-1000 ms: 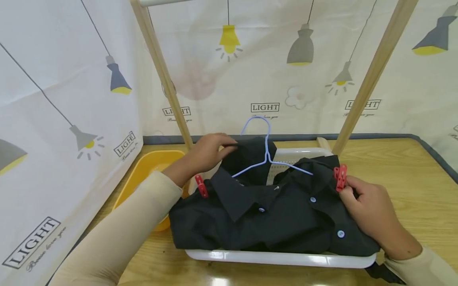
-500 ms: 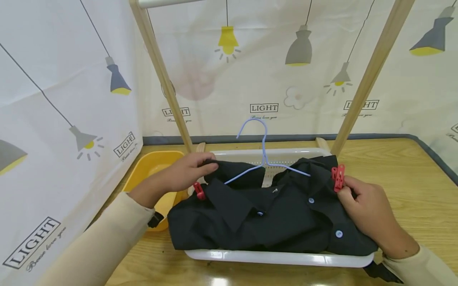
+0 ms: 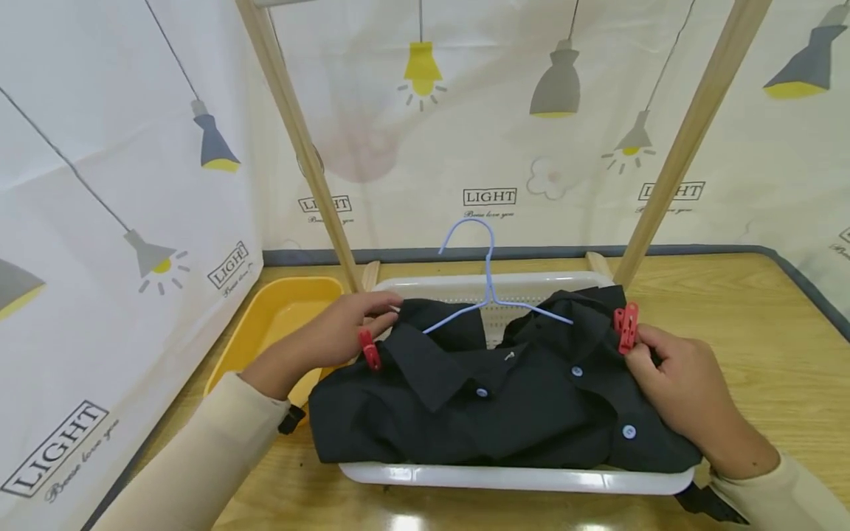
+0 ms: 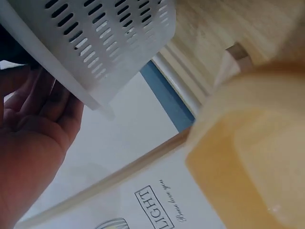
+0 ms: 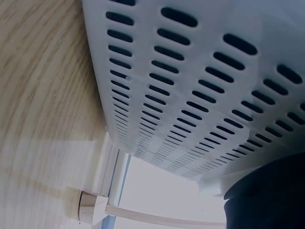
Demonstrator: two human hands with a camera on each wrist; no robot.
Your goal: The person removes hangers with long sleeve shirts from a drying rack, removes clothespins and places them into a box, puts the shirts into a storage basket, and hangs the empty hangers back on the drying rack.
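A black button-up shirt [image 3: 524,413] lies bunched over a white perforated basket [image 3: 518,479] in the head view. A light blue wire hanger [image 3: 489,284] stands in its neck opening, hook upward, its arm ends hidden under the cloth. Red clothespins sit at both shoulders, one left [image 3: 369,349] and one right [image 3: 627,328]. My left hand [image 3: 339,328] pinches the shirt's edge beside the collar, behind the left clothespin. At the other shoulder my right hand [image 3: 684,383] grips the cloth between thumb and fingers, right beside the right clothespin.
A yellow tub [image 3: 232,346] stands to the left of the basket, partly behind my left forearm. Wooden posts [image 3: 693,140] of a rack rise behind the basket on both sides. A printed backdrop [image 3: 398,162] closes off the back and left of the wooden table [image 3: 764,332].
My left hand has moved left and down, drawing the raised black cloth by the collar down behind the hanger. The hanger's hook has shifted slightly left. My right hand has stayed at the shoulder.
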